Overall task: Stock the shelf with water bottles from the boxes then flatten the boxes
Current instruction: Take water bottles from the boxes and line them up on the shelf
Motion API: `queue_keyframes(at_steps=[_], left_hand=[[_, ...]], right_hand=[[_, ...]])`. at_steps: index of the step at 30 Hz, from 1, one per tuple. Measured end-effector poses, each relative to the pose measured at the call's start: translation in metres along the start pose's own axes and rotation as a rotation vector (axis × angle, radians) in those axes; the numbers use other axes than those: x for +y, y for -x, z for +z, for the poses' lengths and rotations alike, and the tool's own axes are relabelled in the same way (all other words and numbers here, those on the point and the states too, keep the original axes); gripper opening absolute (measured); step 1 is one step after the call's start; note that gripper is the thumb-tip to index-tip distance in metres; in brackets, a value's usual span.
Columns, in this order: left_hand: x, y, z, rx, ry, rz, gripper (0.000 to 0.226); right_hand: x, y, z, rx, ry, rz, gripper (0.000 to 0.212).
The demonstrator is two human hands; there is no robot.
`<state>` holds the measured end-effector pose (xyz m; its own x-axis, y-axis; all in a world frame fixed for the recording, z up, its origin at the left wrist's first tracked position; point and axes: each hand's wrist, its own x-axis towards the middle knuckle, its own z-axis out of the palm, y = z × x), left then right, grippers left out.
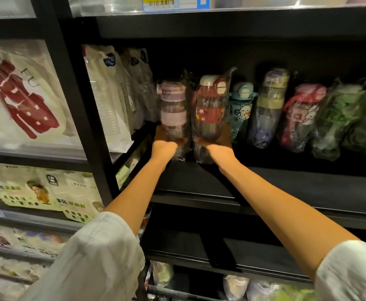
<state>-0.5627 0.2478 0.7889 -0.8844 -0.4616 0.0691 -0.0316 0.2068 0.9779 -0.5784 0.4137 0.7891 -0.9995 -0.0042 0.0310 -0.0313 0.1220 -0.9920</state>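
A: Item one, hands?

B: I log the left hand point(163, 146) wrapped around the base of the pink bottle point(173, 114), fingers curled behind it. The right hand point(217, 146) grips the base of the red bottle point(210, 109) the same way. Both bottles upright, side by side, nearly touching, at the left end of the row on the black shelf point(286, 183).

A: Item two, edges and room?

B: Left of the pink bottle stand white packs point(108, 101), close by. Right of the red bottle comes a teal bottle point(241, 107), just beside it, then a purple bottle point(268, 107), another pink one with a rabbit point(301, 118), and green ones point(338, 118), all leaning right. I see bare shelf in front of the row, out to the front lip.

A: Item three, materials?

B: Every bottle sits in a crinkled clear plastic bag; bodies translucent, caps coloured. Shelf is dark, flat, matte. My sleeves point(99, 261) are white cloth.
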Motion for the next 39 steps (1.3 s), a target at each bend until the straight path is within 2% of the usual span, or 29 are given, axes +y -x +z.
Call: queue_keyframes(at_steps=[3, 6, 11, 14, 17, 20, 23, 25, 27, 28, 30, 32, 35, 39], left_hand=[[0.001, -0.004, 0.0, -0.022, -0.054, 0.061, 0.068], [0.004, -0.006, 0.0, -0.043, -0.138, 0.13, 0.076], [0.01, -0.005, -0.001, -0.072, -0.238, 0.206, 0.08], [0.012, -0.006, -0.001, -0.08, -0.251, 0.179, 0.087], [0.012, -0.006, -0.003, -0.081, -0.228, 0.114, 0.089], [0.01, -0.001, -0.009, -0.071, -0.09, 0.044, 0.087], [0.011, 0.007, -0.018, -0.07, -0.089, 0.017, 0.073], [0.012, 0.016, -0.024, -0.074, -0.137, 0.041, 0.069], [0.012, 0.028, -0.031, -0.072, -0.242, 0.08, 0.078], [0.011, 0.037, -0.034, -0.07, -0.305, 0.104, 0.086], [0.008, 0.055, -0.044, -0.076, -0.43, 0.148, 0.091], [0.005, 0.076, -0.055, -0.102, -0.532, 0.167, 0.086], [0.002, 0.116, -0.071, -0.122, -0.626, 0.192, 0.08], [-0.011, 0.174, -0.089, -0.033, -0.792, 0.232, 0.077]], right_hand=[[-0.001, -0.012, 0.006, 0.095, 0.003, -0.212, 0.092], [0.006, -0.023, 0.008, 0.135, 0.029, -0.288, 0.104], [0.005, -0.028, 0.009, 0.149, 0.075, -0.307, 0.101], [0.006, -0.026, 0.007, 0.147, 0.095, -0.31, 0.102], [0.006, -0.022, 0.004, 0.141, 0.117, -0.332, 0.113], [0.008, -0.016, 0.0, 0.12, 0.115, -0.341, 0.117], [0.005, 0.001, -0.008, 0.1, 0.192, -0.247, 0.126], [0.005, 0.012, -0.018, 0.061, 0.373, -0.139, 0.107], [0.005, 0.021, -0.027, 0.063, 0.547, -0.109, 0.074], [0.005, 0.027, -0.03, 0.058, 0.612, -0.112, 0.065], [0.003, 0.041, -0.037, 0.009, 0.741, -0.114, 0.062], [0.003, 0.059, -0.044, -0.081, 0.882, -0.134, 0.065], [0.001, 0.088, -0.048, -0.198, 1.041, -0.3, 0.067], [0.001, 0.132, -0.044, -0.28, 1.112, -0.568, 0.067]])
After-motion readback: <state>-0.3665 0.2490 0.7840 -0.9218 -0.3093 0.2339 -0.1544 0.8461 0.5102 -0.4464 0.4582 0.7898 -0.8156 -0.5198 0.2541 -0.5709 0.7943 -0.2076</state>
